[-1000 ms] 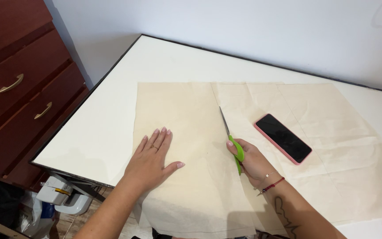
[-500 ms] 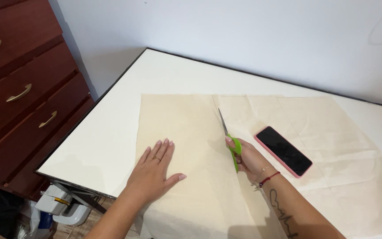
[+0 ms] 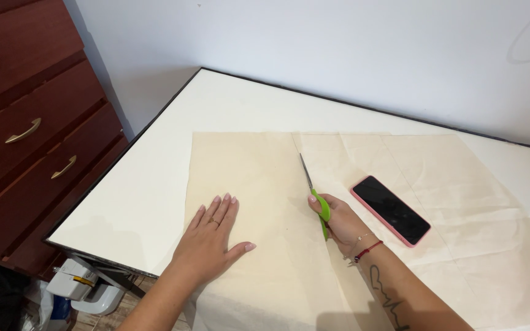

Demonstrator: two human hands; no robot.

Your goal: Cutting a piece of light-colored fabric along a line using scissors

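while my left hand (image 3: 211, 236) is lying flat with fingers spread on the cream sheet of thin fabric (image 3: 259, 184) covering the white table (image 3: 154, 178), my right hand (image 3: 337, 219) is gripping the green-handled scissors (image 3: 314, 195), fingers curled shut around them. i'm judging the cut as midway; the blades need feeding straight onward.

This looks like a room in a home — a big white table (image 3: 154, 184) stands by a plain wall (image 3: 338, 49), next to a dark red wooden dresser (image 3: 26, 135) with curved gold handles (image 3: 23, 130).
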